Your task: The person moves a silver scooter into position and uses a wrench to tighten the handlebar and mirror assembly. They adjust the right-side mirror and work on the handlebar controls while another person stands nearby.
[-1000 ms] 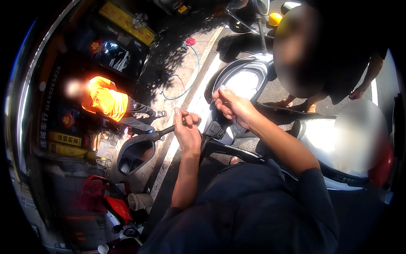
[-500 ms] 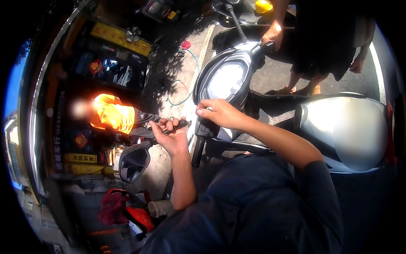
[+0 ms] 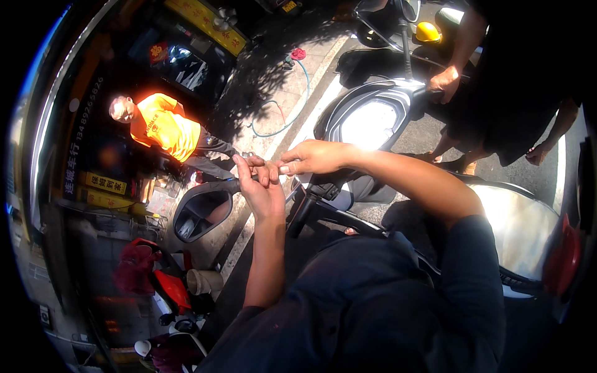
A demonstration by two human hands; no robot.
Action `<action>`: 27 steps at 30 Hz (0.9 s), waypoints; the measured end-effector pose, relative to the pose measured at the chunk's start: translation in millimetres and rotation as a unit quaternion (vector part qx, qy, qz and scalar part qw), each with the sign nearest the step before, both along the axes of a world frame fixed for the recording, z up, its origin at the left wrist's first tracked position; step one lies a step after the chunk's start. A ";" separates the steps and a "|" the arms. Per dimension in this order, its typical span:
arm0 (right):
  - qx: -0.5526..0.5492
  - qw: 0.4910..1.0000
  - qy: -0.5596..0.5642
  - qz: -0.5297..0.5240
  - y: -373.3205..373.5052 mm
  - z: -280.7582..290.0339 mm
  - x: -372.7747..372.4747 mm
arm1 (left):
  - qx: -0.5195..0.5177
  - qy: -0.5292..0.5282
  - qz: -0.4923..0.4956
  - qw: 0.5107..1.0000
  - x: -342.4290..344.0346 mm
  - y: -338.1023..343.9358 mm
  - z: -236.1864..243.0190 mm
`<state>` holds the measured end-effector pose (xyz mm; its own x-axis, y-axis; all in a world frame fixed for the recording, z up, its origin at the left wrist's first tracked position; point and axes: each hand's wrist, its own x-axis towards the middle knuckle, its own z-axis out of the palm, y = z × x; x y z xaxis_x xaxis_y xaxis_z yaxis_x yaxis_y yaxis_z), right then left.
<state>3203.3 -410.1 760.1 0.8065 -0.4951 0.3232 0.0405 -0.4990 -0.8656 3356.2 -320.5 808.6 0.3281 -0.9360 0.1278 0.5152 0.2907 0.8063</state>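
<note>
My left hand (image 3: 261, 186) is turned palm up at the stem of a black mirror (image 3: 200, 214), its fingers curled; what they hold is hard to make out. My right hand (image 3: 314, 158) reaches across with bent fingers, its tips meeting those of my left hand; anything pinched there is hidden. Just beneath and right of them are the scooter's black grip (image 3: 301, 211) and a switch housing (image 3: 324, 189). The scooter's silver and black front (image 3: 364, 118) lies beyond, and its seat (image 3: 516, 227) is at my right.
A person in dark clothes (image 3: 516, 62) grips the far handlebar. A person in an orange shirt (image 3: 165, 127) is at the shop front. A blue hose (image 3: 280, 133) lies on the pavement. A red vehicle (image 3: 171, 289), a bucket (image 3: 202, 283) and another scooter with a yellow helmet (image 3: 428, 31) are nearby.
My right hand has come left and down onto my left hand's fingertips. The dark-clothed person's hand now shows on the far handlebar. The view has shifted as my head moved.
</note>
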 end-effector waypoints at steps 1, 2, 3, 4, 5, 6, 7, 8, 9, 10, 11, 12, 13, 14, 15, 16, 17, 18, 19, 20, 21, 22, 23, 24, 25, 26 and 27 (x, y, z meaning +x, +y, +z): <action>-0.012 1.000 0.010 -0.006 -0.4 2.5 0.5 | -0.011 -0.004 -0.024 1.000 2.2 -1.2 -1.6; -0.025 0.999 0.019 -0.013 -1.3 6.0 -1.2 | -0.023 -0.008 -0.049 0.999 3.1 -3.5 -2.5; -0.034 0.999 0.029 -0.017 1.8 9.6 0.2 | 0.000 -0.021 -0.035 0.999 0.7 -6.0 0.7; -0.067 0.996 0.042 -0.052 2.1 12.4 0.5 | 0.005 -0.031 -0.029 0.999 -2.2 -9.8 5.7; -0.068 0.991 0.049 -0.101 11.0 12.8 1.7 | 0.006 -0.034 -0.053 0.998 1.3 -10.8 3.5; -0.074 0.984 0.056 -0.153 20.6 14.8 4.9 | 0.001 -0.037 -0.080 0.996 5.0 -12.7 5.2; -0.081 0.977 0.050 -0.190 25.8 13.2 7.6 | -0.006 -0.043 -0.093 0.995 5.2 -15.0 6.5; -0.088 0.969 0.044 -0.228 31.4 10.5 12.2 | -0.013 -0.049 -0.107 0.993 7.3 -14.6 7.5; -0.093 0.960 0.052 -0.258 35.9 7.7 15.4 | -0.018 -0.066 -0.116 0.991 10.7 -13.7 6.8; -0.069 0.960 0.056 -0.264 44.4 15.2 13.6 | -0.030 -0.078 -0.133 0.988 15.7 -14.5 2.0; -0.066 0.960 0.037 -0.269 45.0 12.1 14.3 | -0.048 -0.096 -0.169 0.980 21.3 -16.2 -1.2; -0.059 0.958 0.012 -0.281 45.3 7.3 14.5 | -0.063 -0.120 -0.210 0.968 28.2 -18.1 -4.0; -0.049 0.952 -0.027 -0.300 46.2 4.4 13.6 | -0.076 -0.156 -0.268 0.948 38.6 -18.7 -8.0; -0.039 0.944 -0.068 -0.320 47.5 2.5 11.2 | -0.084 -0.215 -0.326 0.917 52.9 -23.8 -9.6; -0.027 0.933 -0.106 -0.344 52.0 -1.5 6.5 | -0.064 -0.283 -0.364 0.885 62.0 -28.8 -5.5; -0.015 0.896 -0.153 -0.418 53.3 -2.7 -5.1 | -0.052 -0.346 -0.400 0.847 70.3 -38.7 -0.9; 0.113 0.859 -0.272 -0.419 52.0 -6.1 -18.0 | -0.049 -0.375 -0.513 0.771 95.7 -60.2 -8.5; 0.340 0.758 -0.396 -0.391 66.1 18.4 -42.2 | -0.016 -0.391 -0.560 0.730 103.9 -70.3 -1.7; 0.336 0.661 -0.524 -0.420 67.1 11.9 -66.3 | 0.042 -0.373 -0.585 0.719 89.8 -82.8 15.2; 0.253 0.644 -0.601 -0.400 71.9 -0.7 -88.0 | 0.101 -0.359 -0.601 0.707 71.3 -90.7 38.4; 0.259 0.600 -0.619 -0.435 80.8 -0.6 -83.5 | 0.149 -0.405 -0.553 0.713 55.0 -95.8 50.8; 0.279 0.563 -0.629 -0.458 86.7 -2.9 -68.8 | 0.155 -0.466 -0.562 0.666 49.8 -101.8 56.0; 0.303 0.574 -0.616 -0.447 90.0 -14.3 -51.6 | 0.144 -0.538 -0.575 0.599 39.6 -105.5 54.8; 0.302 0.561 -0.621 -0.456 93.5 -18.0 -35.7 | 0.126 -0.607 -0.588 0.519 26.4 -109.6 50.8; 0.306 0.510 -0.655 -0.467 94.1 -19.5 -22.5 | 0.121 -0.669 -0.595 0.429 12.8 -109.0 45.4; 0.307 0.457 -0.686 -0.475 94.8 -21.3 -13.6 | 0.073 -0.730 -0.573 0.366 -4.6 -106.4 48.0; 0.261 0.452 -0.716 -0.463 93.8 -24.3 -6.8 | 0.014 -0.781 -0.551 0.293 -20.4 -106.2 51.4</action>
